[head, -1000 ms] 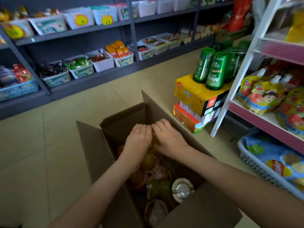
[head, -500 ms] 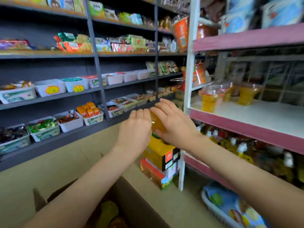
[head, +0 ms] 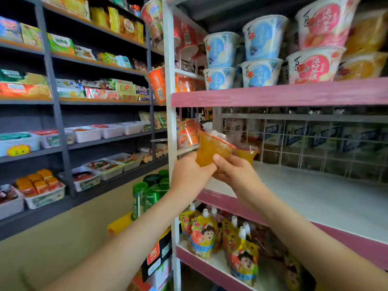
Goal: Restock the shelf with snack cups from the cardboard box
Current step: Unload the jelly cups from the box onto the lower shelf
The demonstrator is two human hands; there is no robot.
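Observation:
Both hands hold an orange jelly snack cup tilted at the left end of the white shelf with a pink front edge. My left hand grips its lower left side and my right hand grips its base from the right. Another orange snack cup stands on the shelf just behind it. The cardboard box is out of view.
A white upright post frames the shelf's left side. Stacked blue and pink cups fill the shelf above. Yellow spout pouches sit on the shelf below. Green bottles stand on boxes by the post. Dark shelves with snack trays line the left wall.
My hands came up out of the cardboard box with a snack cup and moved right and up to the pink-edged shelf. The view lifted, and the box dropped out of sight.

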